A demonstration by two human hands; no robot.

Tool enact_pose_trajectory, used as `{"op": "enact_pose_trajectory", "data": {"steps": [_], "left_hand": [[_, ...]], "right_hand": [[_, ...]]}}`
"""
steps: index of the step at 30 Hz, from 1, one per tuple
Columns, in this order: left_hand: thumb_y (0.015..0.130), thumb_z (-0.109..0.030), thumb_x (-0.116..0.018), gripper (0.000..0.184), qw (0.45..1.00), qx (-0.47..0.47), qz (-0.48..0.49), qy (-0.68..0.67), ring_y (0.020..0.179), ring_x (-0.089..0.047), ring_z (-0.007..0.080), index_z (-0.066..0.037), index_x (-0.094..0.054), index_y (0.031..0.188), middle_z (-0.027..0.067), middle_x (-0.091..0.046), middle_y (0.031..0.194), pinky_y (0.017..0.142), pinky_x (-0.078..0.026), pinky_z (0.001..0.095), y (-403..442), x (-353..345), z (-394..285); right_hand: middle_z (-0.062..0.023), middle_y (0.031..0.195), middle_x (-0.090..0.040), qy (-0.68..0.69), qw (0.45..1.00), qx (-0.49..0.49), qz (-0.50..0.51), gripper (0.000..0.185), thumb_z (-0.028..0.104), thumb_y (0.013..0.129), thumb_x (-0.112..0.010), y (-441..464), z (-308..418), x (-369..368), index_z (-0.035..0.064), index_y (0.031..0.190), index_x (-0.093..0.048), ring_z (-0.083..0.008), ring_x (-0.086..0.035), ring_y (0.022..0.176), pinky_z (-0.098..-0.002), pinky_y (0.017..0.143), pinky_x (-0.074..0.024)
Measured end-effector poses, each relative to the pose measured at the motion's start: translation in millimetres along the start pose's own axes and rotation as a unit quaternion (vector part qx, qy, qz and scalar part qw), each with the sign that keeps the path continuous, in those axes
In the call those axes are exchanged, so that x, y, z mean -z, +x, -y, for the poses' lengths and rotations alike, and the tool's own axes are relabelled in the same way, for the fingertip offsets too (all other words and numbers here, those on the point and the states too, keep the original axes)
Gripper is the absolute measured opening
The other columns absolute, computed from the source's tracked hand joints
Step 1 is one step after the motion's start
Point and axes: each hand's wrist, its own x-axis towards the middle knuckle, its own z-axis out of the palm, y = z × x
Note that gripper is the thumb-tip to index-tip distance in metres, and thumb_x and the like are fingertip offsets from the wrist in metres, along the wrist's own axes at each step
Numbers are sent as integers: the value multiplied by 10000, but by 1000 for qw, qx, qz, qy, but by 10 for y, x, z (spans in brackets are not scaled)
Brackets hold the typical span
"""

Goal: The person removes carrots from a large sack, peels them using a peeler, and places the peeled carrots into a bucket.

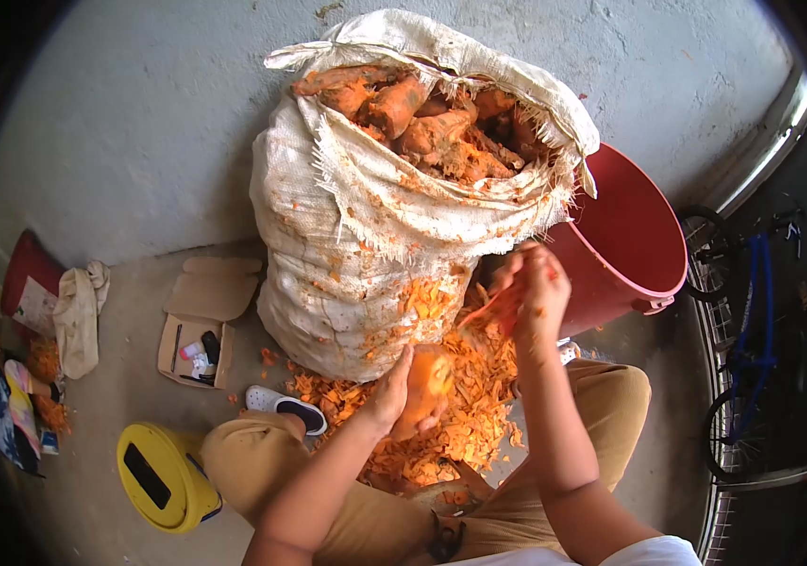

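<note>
My left hand (396, 391) is wrapped round a partly peeled sweet potato (430, 377), its orange flesh showing. To the right and higher up, my right hand (538, 278) is closed on a red tool (496, 309), blurred, so its exact kind is hard to make out. Below both hands lies a heap of orange peelings (465, 424) on the floor between my legs. Right in front stands a white woven sack (328, 245), its top folded open. Reddish-orange sweet potatoes (437, 132) fill it, and scraps of peel cling to its side.
A large red tub (635, 222) stands right of the sack. On the left are an open cardboard box (196, 321) with small items and a yellow lidded bucket (172, 476) with a phone (147, 474) on top. A blue bicycle (757, 321) leans at the far right.
</note>
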Motion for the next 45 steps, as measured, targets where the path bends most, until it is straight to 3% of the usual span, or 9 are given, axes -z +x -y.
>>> {"op": "enact_pose_trajectory", "data": {"steps": [5,10,13,18,26,32,37,44,45], "left_hand": [[852,-542,-210,527,1000,-10,-27,8,458,-467,185,-92,-430,1016,87,-518,762,340,-359,276,100,12,57],[881,-480,-202,457,997,-3,-61,40,430,-444,177,-97,-397,1036,96,-482,634,340,-364,275,-14,-110,42],[870,-497,-227,470,1000,-9,-6,20,460,-458,196,-97,-413,1034,117,-477,686,343,-367,288,-36,-32,-7],[843,-552,-236,555,998,-27,-13,60,419,-443,193,-65,-432,1024,107,-480,633,348,-367,284,28,-24,45],[815,-615,-186,620,999,-9,-2,36,404,-383,168,-90,-439,1026,102,-466,609,362,-347,262,76,-34,48],[744,-708,-186,764,999,16,33,15,414,-406,173,-58,-444,1053,120,-477,601,383,-360,254,-104,-95,-58],[644,-798,-201,934,996,13,42,-79,352,-403,162,7,-445,1050,145,-481,579,280,-336,241,-60,82,-27],[703,-736,-265,760,984,52,-7,-173,377,-412,131,-74,-457,1023,115,-507,620,286,-317,196,-9,-68,22],[718,-720,-265,757,980,43,53,-185,421,-473,141,-75,-430,1080,128,-530,649,280,-323,195,-8,1,54]], "right_hand": [[-63,622,-513,-29,997,-64,16,193,177,883,-425,-525,-202,-282,-9,885,-477,-120,-483,450,-217,403,-403],[-44,623,-506,0,993,53,-104,177,169,887,-413,-8,-204,69,10,839,-471,-108,-476,459,-224,408,-409],[-47,615,-491,19,997,45,-64,198,200,885,-423,98,-12,121,13,837,-467,-115,-467,485,-229,434,-416],[-58,623,-492,24,996,-82,40,203,194,882,-430,-419,-141,-173,-5,872,-470,-136,-493,466,-230,404,-420],[-61,640,-497,160,967,-200,-1,199,186,877,-440,-269,-316,-75,-8,907,-473,-143,-492,488,-263,431,-452],[-53,640,-508,71,995,-4,-67,178,179,875,-438,216,-110,278,14,836,-490,-132,-473,471,-249,424,-440],[-46,630,-493,134,990,-48,24,200,216,878,-430,-38,53,75,22,857,-474,-136,-481,474,-248,411,-442],[-72,630,-500,99,983,-110,113,207,199,881,-430,-424,-70,-324,-3,862,-470,-140,-481,458,-257,412,-439],[-75,629,-501,78,988,-86,105,203,190,883,-423,-397,-71,-319,-7,860,-469,-137,-480,454,-250,408,-436]]}}
